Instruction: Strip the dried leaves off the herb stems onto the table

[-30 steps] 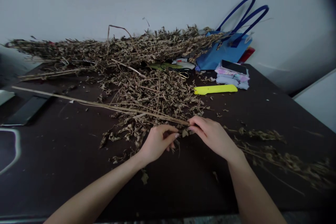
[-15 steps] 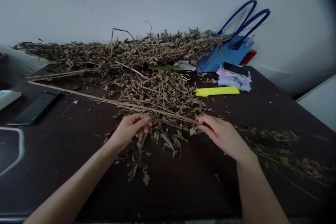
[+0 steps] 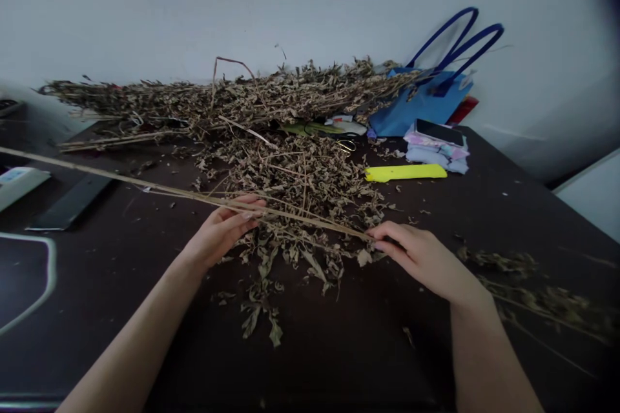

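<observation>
A thin bundle of long, bare dried stalks [image 3: 159, 186] runs slantwise across the table. My right hand [image 3: 411, 248] pinches its right end between thumb and fingers. Farther left, my left hand [image 3: 225, 226] has the stalks between its thumb and fingers, which lie loosely around them. Underneath and behind spreads a heap of crumpled dried leaves [image 3: 310, 171]. A few larger dried leaves [image 3: 261, 310] lie on the dark table just in front of the heap. Beyond my right forearm are leafy dried stems [image 3: 547, 297], partly blurred.
A thick pile of dried leafy plants [image 3: 194, 100] lies along the wall. Behind on the right stand a blue bag [image 3: 416, 103] and a phone [image 3: 440, 132] on folded cloth. A yellow strip [image 3: 407, 172], scissors [image 3: 345, 146], a dark flat phone-like object [image 3: 72, 202] and a white cable [image 3: 51, 264] lie around.
My left hand has moved slightly left and up, and now has the stalks between its fingers. The far left end of the stalks has swung out past the picture's left edge.
</observation>
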Demonstrator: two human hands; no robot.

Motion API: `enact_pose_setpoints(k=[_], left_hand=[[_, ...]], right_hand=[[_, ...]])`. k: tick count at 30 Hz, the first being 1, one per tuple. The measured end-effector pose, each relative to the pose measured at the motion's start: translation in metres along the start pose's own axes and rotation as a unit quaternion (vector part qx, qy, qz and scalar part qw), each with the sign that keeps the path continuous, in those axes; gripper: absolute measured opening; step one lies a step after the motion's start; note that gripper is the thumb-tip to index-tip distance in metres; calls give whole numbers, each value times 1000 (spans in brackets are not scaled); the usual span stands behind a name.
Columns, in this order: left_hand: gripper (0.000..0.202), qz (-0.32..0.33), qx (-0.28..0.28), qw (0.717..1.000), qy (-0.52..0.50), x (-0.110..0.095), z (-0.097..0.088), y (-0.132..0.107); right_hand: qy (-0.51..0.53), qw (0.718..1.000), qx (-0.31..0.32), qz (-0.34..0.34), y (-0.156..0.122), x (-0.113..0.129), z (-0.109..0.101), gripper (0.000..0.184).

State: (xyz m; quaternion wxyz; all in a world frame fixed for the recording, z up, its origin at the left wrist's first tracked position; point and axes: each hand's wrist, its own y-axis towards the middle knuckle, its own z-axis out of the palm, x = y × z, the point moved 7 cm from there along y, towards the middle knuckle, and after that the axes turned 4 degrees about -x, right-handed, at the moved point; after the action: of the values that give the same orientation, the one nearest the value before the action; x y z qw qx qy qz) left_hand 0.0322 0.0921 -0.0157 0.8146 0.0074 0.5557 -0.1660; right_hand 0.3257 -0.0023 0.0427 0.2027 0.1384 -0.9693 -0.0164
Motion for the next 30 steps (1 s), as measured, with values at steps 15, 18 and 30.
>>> enact_pose_setpoints(k=[15, 18, 30], left_hand=[[33, 38, -94, 995, -3, -1, -14, 1], [29, 30, -116, 993, -8, -5, -21, 2], [15, 44, -176, 983, 4, -27, -42, 5]], right_hand=[[-42, 946, -271, -174, -12, 36, -25, 32], [9, 909, -374, -182, -29, 41, -40, 37], [-63, 992, -17, -105, 2, 49, 27, 20]])
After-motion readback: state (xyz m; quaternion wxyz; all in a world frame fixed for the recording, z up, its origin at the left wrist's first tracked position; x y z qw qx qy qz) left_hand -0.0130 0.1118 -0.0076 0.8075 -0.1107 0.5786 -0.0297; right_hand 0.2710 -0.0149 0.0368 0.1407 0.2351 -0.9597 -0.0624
